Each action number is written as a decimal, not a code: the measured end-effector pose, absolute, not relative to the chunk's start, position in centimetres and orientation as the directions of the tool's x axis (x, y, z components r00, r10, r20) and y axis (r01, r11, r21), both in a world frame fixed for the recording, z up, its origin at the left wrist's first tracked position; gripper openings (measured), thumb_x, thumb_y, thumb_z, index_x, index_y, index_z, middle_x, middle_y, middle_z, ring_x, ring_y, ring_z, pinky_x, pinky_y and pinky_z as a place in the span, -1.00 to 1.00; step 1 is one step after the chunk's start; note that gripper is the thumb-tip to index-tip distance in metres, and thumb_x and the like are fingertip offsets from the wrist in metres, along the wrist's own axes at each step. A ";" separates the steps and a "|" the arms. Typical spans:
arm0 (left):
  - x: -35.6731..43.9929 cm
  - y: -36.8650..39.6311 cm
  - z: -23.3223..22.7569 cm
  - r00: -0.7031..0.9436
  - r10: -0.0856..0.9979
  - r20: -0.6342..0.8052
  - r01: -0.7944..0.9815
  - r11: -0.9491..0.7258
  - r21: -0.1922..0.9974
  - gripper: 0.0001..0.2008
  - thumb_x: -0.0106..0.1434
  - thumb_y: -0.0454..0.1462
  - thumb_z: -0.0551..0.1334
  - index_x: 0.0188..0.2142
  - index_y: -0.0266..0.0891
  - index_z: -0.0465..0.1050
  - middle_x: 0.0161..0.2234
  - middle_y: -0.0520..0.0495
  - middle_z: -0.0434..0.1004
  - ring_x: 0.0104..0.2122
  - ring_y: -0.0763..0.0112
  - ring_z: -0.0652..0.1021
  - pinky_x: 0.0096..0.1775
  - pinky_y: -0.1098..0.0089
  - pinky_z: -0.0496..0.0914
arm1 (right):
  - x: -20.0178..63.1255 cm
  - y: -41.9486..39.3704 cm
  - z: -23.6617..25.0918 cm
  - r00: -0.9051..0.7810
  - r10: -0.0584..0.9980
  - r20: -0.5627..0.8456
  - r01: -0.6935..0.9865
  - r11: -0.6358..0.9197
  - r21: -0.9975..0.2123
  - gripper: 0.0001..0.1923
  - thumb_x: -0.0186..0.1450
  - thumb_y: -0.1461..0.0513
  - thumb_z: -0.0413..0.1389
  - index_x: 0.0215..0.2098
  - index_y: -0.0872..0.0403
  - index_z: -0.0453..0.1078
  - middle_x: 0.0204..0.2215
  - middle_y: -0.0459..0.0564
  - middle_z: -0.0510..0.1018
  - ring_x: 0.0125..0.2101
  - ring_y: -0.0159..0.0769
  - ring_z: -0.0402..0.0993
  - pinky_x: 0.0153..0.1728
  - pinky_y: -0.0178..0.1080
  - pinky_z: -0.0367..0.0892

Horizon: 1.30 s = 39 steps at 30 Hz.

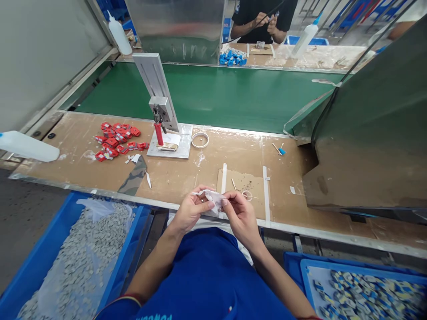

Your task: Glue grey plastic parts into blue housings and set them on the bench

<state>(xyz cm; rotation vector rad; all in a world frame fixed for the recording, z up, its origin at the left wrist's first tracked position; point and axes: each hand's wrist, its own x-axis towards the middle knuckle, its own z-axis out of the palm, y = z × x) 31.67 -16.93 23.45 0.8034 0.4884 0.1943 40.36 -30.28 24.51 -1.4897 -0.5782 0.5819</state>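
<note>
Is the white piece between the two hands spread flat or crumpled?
Crumpled. The white piece is bunched and creased, pinched between the left hand and right hand above the table edge.

Scuffed matt brown worktop, glossy blue plastic bin

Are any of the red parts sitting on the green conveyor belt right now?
No. The red parts lie in a pile on the brown workbench, left of the small press, short of the green belt.
</note>
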 end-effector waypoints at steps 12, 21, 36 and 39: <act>31.5 -16.6 23.1 0.857 0.369 -0.359 0.043 0.644 0.764 -0.56 -0.07 -0.27 0.62 -0.22 -0.30 0.55 -0.28 -0.05 0.64 -0.23 0.39 0.60 -0.11 0.40 0.44 | 40.8 -30.5 24.8 0.772 0.635 -0.002 -0.011 0.011 -1.000 -0.67 0.40 -0.05 0.17 -0.28 0.04 0.41 -0.43 -0.06 0.52 -0.42 -0.32 0.45 -0.40 -0.29 0.39; 31.6 -16.7 23.0 0.860 0.369 -0.352 0.046 0.632 0.774 -0.59 -0.06 -0.23 0.62 -0.26 -0.29 0.57 -0.29 -0.06 0.65 -0.24 0.35 0.61 -0.08 0.36 0.43 | 40.9 -30.3 24.5 0.769 0.639 0.002 -0.020 0.027 -0.999 -0.67 0.39 -0.05 0.17 -0.27 0.04 0.42 -0.42 -0.04 0.54 -0.39 -0.31 0.49 -0.34 -0.28 0.45; 31.3 -16.4 22.5 0.855 0.369 -0.365 0.057 0.631 0.773 -0.52 -0.05 -0.19 0.60 -0.15 -0.27 0.59 -0.29 -0.06 0.62 -0.28 0.39 0.57 -0.23 0.44 0.41 | 41.0 -30.0 24.4 0.739 0.672 0.041 0.085 -0.033 -0.996 -0.68 0.41 -0.03 0.14 -0.29 0.04 0.43 -0.40 -0.03 0.57 -0.39 -0.30 0.51 -0.33 -0.26 0.42; 31.3 -16.4 22.4 0.853 0.390 -0.346 0.049 0.600 0.798 -0.56 -0.01 -0.15 0.58 -0.18 -0.27 0.58 -0.32 -0.02 0.58 -0.34 0.45 0.52 -0.28 0.48 0.36 | 40.6 -30.1 24.2 0.721 0.691 0.058 0.123 -0.044 -0.991 -0.71 0.42 0.00 0.13 -0.29 0.04 0.45 -0.38 -0.01 0.59 -0.36 -0.27 0.52 -0.30 -0.25 0.42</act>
